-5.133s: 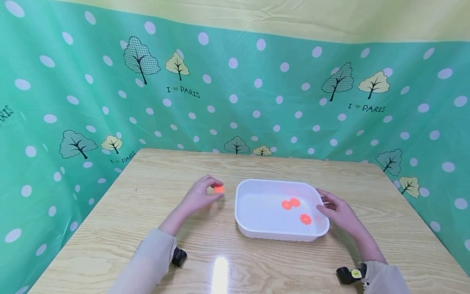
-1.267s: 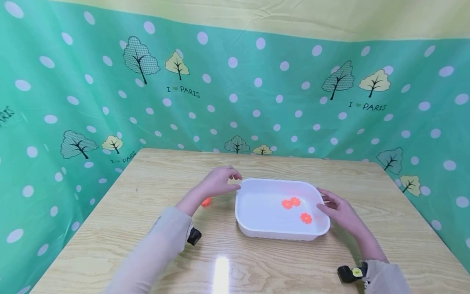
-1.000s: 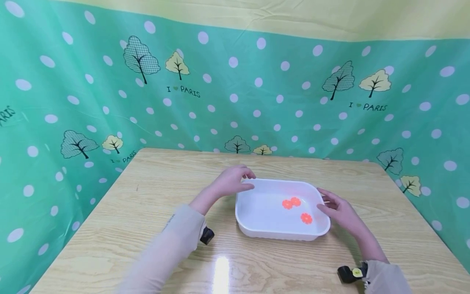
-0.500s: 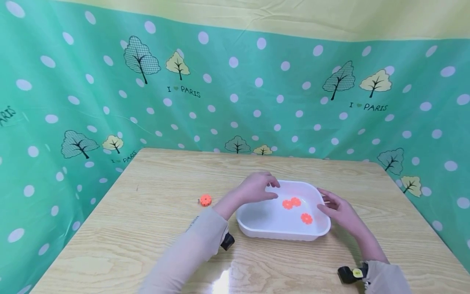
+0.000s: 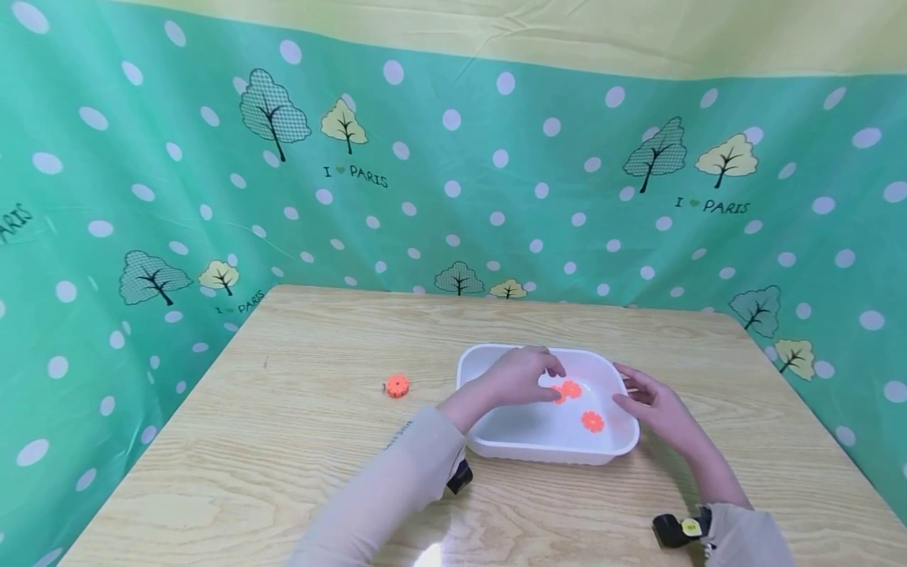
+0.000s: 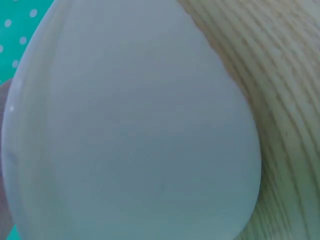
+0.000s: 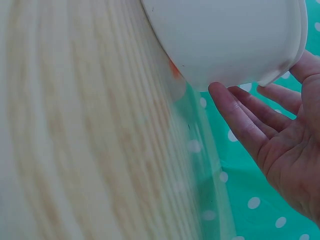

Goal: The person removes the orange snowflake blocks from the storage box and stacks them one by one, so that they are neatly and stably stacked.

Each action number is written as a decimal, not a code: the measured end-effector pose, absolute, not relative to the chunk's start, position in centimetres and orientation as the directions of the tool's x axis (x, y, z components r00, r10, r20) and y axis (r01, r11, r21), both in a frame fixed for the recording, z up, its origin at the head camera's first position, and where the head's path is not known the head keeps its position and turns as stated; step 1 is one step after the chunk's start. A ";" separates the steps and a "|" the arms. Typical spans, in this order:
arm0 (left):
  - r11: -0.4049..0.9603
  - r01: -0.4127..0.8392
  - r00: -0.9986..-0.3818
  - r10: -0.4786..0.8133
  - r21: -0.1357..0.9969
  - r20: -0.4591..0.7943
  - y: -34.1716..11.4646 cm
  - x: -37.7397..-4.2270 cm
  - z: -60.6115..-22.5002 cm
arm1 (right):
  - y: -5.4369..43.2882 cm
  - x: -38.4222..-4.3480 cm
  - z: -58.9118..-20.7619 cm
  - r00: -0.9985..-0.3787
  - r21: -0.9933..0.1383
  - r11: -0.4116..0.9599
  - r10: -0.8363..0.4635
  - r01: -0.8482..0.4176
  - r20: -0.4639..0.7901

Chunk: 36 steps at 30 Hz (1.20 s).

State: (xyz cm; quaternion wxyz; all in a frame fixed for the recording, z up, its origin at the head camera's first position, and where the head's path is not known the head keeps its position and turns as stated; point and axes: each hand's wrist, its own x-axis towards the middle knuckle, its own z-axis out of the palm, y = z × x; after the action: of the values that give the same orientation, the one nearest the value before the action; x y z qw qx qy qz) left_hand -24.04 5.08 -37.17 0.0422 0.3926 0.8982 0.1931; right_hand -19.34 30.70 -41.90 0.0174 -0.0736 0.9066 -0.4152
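A white plastic basin (image 5: 538, 455) stands on the table with flower-shaped orange pieces inside: one (image 5: 592, 422) near the front right, and two close together (image 5: 571, 389) further back. My left hand (image 5: 520, 376) reaches in over the basin's left side, thumb and curved fingers apart, its thumb overlapping the rear pieces in the head view. My right hand (image 5: 655, 403) holds the basin's right end, thumb over the rim and fingers (image 7: 240, 117) against the outer wall. Another orange piece (image 5: 397, 386), thicker and notched round its edge, lies left of the basin with a small dark bit beside it.
The wooden table (image 5: 283, 441) runs back to a green dotted cloth (image 5: 453, 157) printed with trees. Black wrist cameras (image 5: 676, 530) sit at both cuffs. The basin's outer wall (image 6: 140, 120) fills most of the left wrist view.
About five seconds ago my left hand held an orange piece left of the basin; that piece now lies on the table. The hand has moved right, over the basin. My right hand stays put.
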 end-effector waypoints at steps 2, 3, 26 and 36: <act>0.617 0.687 -0.688 0.723 0.384 0.068 5.5 -24.0 -37.4 | 30.7 -19.3 -41.9 -0.989 -0.756 0.644 -0.148 -0.118 0.028; 0.617 0.687 -0.687 0.723 0.384 0.067 5.7 -23.9 -37.5 | 30.7 -19.3 -41.8 -0.989 -0.756 0.644 -0.148 -0.117 0.028; 0.651 0.621 -0.726 0.688 0.436 0.006 9.3 -23.2 -39.8 | 30.7 -19.5 -42.0 -0.983 -0.762 0.630 -0.174 -0.151 0.052; 0.647 0.662 -0.696 0.718 0.379 -0.010 10.2 -23.4 -41.2 | 30.8 -19.3 -41.7 -0.985 -0.761 0.632 -0.167 -0.147 0.052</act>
State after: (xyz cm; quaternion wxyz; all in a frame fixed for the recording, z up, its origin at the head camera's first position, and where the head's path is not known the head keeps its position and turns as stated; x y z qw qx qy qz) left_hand -23.43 10.17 -41.19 0.0798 0.3818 0.9038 0.1759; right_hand -19.33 30.77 -41.72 0.0117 -0.0870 0.9031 -0.4203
